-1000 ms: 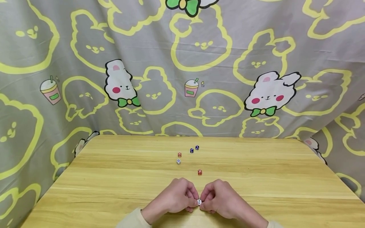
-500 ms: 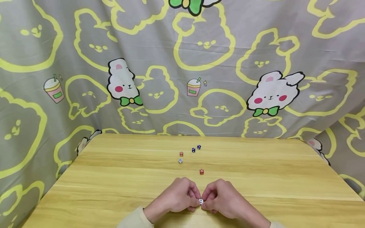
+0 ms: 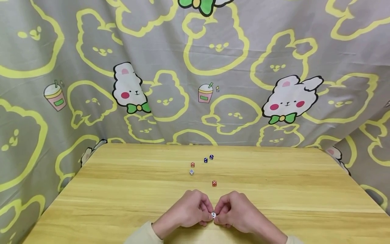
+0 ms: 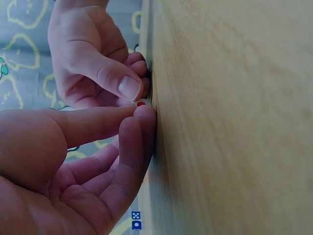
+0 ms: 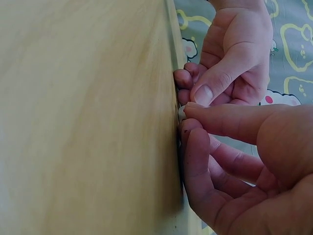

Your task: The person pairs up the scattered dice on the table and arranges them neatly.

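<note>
A small white die (image 3: 213, 215) with dark pips lies between the fingertips of both hands, low over the table in the head view. My left hand (image 3: 192, 210) pinches it from the left, thumb and bent fingers meeting at its side. From the right, my right hand (image 3: 237, 213) grips the same die with thumb and forefinger. A red pip shows on the die (image 4: 141, 104) in the left wrist view, and the fingers cover most of it. In the right wrist view only a white edge of the die (image 5: 181, 112) shows between the thumbs.
Beyond the hands, a red die (image 3: 214, 183) sits on the wooden table (image 3: 289, 189). Farther back lie another red die (image 3: 192, 164), a white die (image 3: 191, 172) and two dark blue dice (image 3: 205, 160). A printed grey curtain (image 3: 170, 132) hangs behind the table.
Both hands keep the same hold on the white die. The head view shifts slightly right and then back; the other dice stay put on the table.
</note>
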Tool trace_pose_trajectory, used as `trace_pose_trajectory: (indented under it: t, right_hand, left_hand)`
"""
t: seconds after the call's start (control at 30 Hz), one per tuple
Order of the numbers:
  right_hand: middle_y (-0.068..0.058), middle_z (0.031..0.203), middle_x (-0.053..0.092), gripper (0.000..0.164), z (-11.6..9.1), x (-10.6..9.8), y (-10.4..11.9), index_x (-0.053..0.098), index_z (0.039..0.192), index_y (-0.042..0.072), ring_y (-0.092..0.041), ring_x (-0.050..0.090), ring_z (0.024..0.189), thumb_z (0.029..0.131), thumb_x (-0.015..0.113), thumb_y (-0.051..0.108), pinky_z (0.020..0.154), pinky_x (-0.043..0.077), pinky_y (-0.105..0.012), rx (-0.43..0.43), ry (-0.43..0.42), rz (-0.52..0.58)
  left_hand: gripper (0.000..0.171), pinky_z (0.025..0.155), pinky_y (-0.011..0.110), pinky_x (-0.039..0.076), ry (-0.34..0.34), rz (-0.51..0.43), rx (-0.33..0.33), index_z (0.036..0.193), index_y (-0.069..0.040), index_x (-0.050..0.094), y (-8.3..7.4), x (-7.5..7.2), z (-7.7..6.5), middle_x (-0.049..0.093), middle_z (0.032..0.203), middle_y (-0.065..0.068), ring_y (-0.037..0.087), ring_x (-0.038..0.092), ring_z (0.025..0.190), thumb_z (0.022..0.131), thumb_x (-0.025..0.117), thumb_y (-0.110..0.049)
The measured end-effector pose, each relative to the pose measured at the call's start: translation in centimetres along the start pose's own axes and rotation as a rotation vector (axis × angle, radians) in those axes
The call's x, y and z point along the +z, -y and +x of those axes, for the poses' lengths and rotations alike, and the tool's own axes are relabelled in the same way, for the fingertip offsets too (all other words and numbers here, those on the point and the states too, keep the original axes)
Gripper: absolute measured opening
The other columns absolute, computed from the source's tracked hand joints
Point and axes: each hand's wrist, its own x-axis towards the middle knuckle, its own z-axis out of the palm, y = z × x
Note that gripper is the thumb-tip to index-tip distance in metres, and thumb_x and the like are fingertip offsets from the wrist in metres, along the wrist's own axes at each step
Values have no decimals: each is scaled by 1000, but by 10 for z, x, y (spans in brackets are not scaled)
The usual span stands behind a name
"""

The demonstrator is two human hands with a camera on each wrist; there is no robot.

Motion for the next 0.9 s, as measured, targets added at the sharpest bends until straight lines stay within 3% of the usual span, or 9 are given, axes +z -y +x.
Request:
trace_pose_trajectory:
  t: [0.3,0.53,0.9]
  right_hand:
    - [2,64,66,14,0,-2,1,74,82,10,-11,62,56,81,87,4,51,48,-22,3,3,-3]
    - [1,65,67,15,-1,-7,0,74,84,9,-11,63,58,81,88,6,53,51,-24,2,14,-3]
    - [0,78,68,15,4,-25,1,75,93,8,-14,61,70,83,87,7,57,49,-22,-57,-40,-90]
  left_hand:
    - [19,53,21,53,1,15,9,80,-9,71,-2,0,1,68,65,1,14,68,55,86,81,7]
    - [19,53,22,52,5,18,7,80,-8,70,-3,0,2,67,65,1,14,67,55,86,80,7]
    - [19,52,22,50,2,15,4,79,-8,70,-2,0,1,68,65,2,15,67,56,86,81,6]
